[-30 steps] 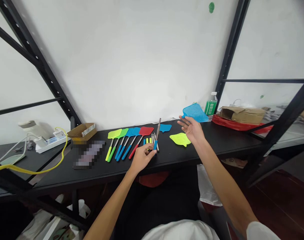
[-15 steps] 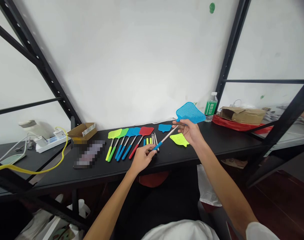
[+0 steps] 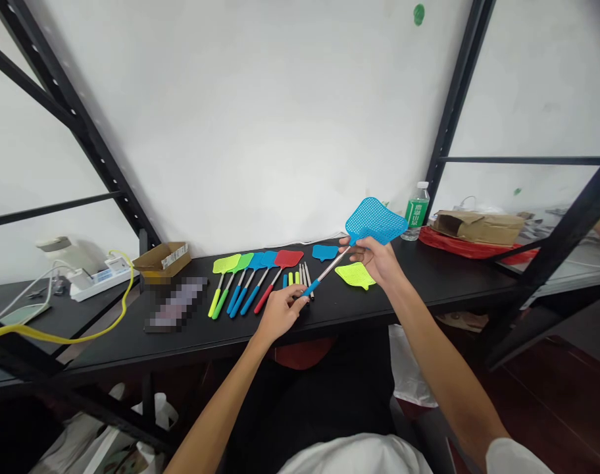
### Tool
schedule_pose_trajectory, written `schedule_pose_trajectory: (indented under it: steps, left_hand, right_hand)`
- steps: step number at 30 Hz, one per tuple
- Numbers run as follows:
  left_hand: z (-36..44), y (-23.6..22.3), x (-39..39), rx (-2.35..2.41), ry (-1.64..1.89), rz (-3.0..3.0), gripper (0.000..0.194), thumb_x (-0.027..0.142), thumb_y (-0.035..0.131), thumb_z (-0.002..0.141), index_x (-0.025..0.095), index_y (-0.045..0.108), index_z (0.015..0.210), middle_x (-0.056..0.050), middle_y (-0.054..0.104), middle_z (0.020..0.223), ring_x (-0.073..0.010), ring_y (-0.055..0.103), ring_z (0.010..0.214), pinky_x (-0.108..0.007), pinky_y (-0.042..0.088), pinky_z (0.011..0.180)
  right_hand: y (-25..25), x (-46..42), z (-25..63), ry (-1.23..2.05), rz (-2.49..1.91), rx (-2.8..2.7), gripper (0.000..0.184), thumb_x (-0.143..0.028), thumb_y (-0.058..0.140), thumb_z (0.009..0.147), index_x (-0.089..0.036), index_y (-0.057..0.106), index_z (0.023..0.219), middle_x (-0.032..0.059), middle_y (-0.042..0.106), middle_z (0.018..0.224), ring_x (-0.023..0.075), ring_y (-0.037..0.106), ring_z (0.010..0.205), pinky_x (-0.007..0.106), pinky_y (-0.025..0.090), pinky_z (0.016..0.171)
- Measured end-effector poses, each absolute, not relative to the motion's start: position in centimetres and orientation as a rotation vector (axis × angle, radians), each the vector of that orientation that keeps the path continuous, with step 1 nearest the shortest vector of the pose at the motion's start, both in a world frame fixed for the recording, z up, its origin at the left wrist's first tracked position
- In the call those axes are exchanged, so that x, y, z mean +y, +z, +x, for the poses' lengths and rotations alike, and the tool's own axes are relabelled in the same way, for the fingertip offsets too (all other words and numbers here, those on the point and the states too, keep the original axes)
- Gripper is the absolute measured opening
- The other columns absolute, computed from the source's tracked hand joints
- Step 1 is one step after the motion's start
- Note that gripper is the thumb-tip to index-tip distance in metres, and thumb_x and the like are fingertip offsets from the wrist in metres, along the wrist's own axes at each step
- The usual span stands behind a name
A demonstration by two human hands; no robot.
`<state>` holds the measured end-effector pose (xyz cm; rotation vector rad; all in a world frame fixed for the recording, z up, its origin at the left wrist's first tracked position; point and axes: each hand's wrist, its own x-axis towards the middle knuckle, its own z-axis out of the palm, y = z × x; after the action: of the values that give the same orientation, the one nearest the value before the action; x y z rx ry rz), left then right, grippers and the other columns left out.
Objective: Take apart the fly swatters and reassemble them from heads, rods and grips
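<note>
My left hand (image 3: 281, 311) is closed round the blue grip of a handle (image 3: 329, 266) with a silver metal rod. My right hand (image 3: 376, 258) pinches the neck of a blue fly swatter head (image 3: 376, 220), where the rod's tip meets it. Whether the rod sits inside the neck is hard to tell. Beneath on the table lie a yellow swatter head (image 3: 355, 276) and another blue swatter head (image 3: 324, 253). Loose metal rods (image 3: 307, 280) and yellow grips (image 3: 293, 278) lie beyond my left hand. Left of them, several whole swatters are lined up, including a red fly swatter (image 3: 289, 259).
On the black table (image 3: 191, 336) stand a cardboard box (image 3: 164, 262) and a water bottle (image 3: 417, 212). A power strip (image 3: 102, 282) and a yellow cable (image 3: 125, 304) are at left. Right of the bottle, an open carton (image 3: 477, 227) rests on red plastic (image 3: 441, 245). Black shelf posts flank the table.
The blue swatter head has risen slightly and tilted, its neck now in line with the rod's tip. My left hand stays in place.
</note>
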<state>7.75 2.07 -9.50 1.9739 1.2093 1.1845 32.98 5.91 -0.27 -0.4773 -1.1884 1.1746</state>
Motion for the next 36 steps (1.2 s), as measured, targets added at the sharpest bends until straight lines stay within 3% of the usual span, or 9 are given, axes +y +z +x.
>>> schedule_pose_trajectory:
  steps: [19,26,36]
  left_hand:
    - [7.8,-9.5,2.0,1.175,1.157,1.969,0.031,0.035,0.057,0.090,0.017,0.069,0.112,-0.008,0.075,0.091,-0.0197,0.069,0.071,-0.027,0.052,0.054]
    - [7.8,-9.3,1.9,1.170,1.133,2.004,0.029,0.031,0.054,0.090,0.018,0.069,0.112,-0.007,0.075,0.092,-0.0208,0.071,0.079,-0.028,0.055,0.061]
    - [7.7,-9.0,1.7,1.167,1.077,2.014,0.027,0.029,0.053,0.091,0.018,0.067,0.111,-0.008,0.074,0.096,-0.0236,0.072,0.092,-0.027,0.056,0.063]
  right_hand:
    - [-0.1,5.3,33.2,1.041,-0.577,-1.286,0.012,-0.028,0.071,0.071,-0.018,0.066,0.077,0.0069,0.076,0.086,0.0217,0.074,0.072,0.026,0.057,0.053]
    - [-0.5,5.6,32.8,0.973,-0.593,-1.324,0.011,-0.028,0.067,0.074,-0.019,0.069,0.080,0.0053,0.076,0.085,0.0201,0.073,0.071,0.025,0.056,0.054]
    - [-1.3,5.6,31.5,0.940,-0.627,-1.372,0.010,-0.028,0.065,0.074,-0.020,0.070,0.078,0.0046,0.076,0.088,0.0205,0.072,0.079,0.025,0.055,0.057]
